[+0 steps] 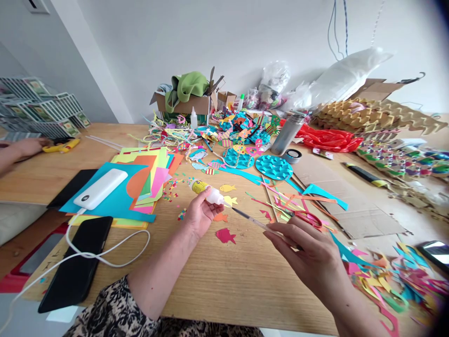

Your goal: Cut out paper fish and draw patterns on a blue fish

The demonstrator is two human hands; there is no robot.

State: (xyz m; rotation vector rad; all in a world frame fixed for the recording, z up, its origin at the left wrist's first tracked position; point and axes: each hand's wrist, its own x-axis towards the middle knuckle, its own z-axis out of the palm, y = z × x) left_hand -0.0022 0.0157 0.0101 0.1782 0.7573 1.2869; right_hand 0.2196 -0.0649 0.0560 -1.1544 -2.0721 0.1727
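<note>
My left hand (200, 214) is closed round a small white glue bottle (213, 196) with a yellow label, tilted so its nozzle points to the right. In my right hand (305, 248) is a slim clear pen (253, 220), its dark tip close to the nozzle; whether they touch I cannot tell. Beneath and beside the bottle lie paper fish: a dark pink one (225, 236), an orange one (220, 217) and yellow ones (228, 187). Red-handled scissors (308, 218) rest just beyond my right hand, partly hidden by it.
Coloured paper sheets (154, 180), a white power bank (101, 188) and a black phone (79, 262) lie at left. Blue textured discs (273, 167) and a metal flask (287, 134) stand farther back. Paper scraps (389, 281) cover the right. Another person's hand (31, 146) is at far left.
</note>
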